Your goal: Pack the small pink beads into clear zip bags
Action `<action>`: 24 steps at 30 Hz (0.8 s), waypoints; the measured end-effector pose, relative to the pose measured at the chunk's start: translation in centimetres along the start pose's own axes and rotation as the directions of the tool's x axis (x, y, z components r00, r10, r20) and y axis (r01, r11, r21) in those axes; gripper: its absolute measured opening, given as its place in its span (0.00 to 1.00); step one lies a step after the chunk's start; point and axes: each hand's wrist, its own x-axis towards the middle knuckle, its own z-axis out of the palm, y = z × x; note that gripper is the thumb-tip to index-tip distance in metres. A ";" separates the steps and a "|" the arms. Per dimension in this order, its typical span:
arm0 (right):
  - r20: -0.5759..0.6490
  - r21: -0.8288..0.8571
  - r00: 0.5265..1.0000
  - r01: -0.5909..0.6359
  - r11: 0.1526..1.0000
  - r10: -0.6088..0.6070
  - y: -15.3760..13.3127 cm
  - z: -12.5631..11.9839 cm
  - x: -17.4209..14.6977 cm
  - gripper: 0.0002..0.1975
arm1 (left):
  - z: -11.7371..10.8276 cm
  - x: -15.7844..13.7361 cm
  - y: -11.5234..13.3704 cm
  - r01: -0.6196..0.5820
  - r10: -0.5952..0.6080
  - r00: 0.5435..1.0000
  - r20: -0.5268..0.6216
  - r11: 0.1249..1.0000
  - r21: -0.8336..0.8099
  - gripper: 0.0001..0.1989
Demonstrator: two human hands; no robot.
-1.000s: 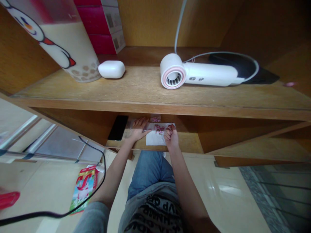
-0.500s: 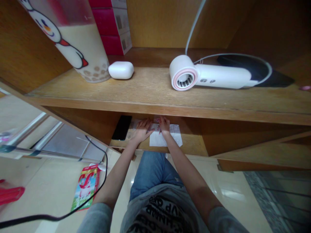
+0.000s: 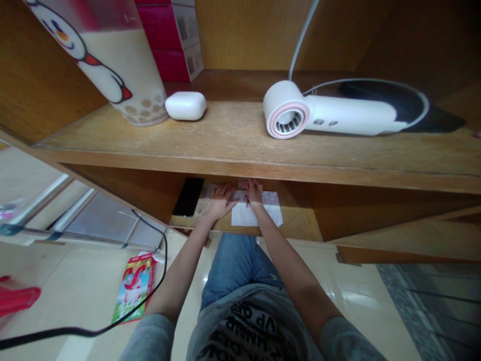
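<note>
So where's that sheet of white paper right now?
In the head view, the white paper lies on the lower wooden shelf, right of the black phone and partly covered by the person's right hand and wrist.

No text reads clearly; the shirt (image 3: 206, 316) bears illegible black lettering (image 3: 246, 323).

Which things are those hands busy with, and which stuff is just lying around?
Seem part of the work:
- white paper, partly under the right hand
- tiny reddish bits, near both the right hand and the left hand

Seem just lying about:
- black phone
- drink cup
- small white case
- white hair dryer
- pink boxes
</note>
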 end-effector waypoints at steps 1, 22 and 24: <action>-0.002 -0.006 1.000 0.004 1.000 -0.004 0.0 0.0 0.0 0.21 | 0.0 0.0 0.0 -0.003 0.003 1.000 0.003 1.000 -0.001 0.26; -0.079 -0.111 0.995 0.053 0.992 -0.062 0.9 0.5 -0.2 0.18 | 0.0 0.0 0.0 0.007 -0.007 1.000 0.015 1.000 0.017 0.25; -0.082 -0.126 0.994 0.061 0.990 -0.071 0.9 0.6 -0.3 0.18 | 0.1 0.0 0.0 0.011 -0.011 1.000 0.001 1.000 -0.018 0.25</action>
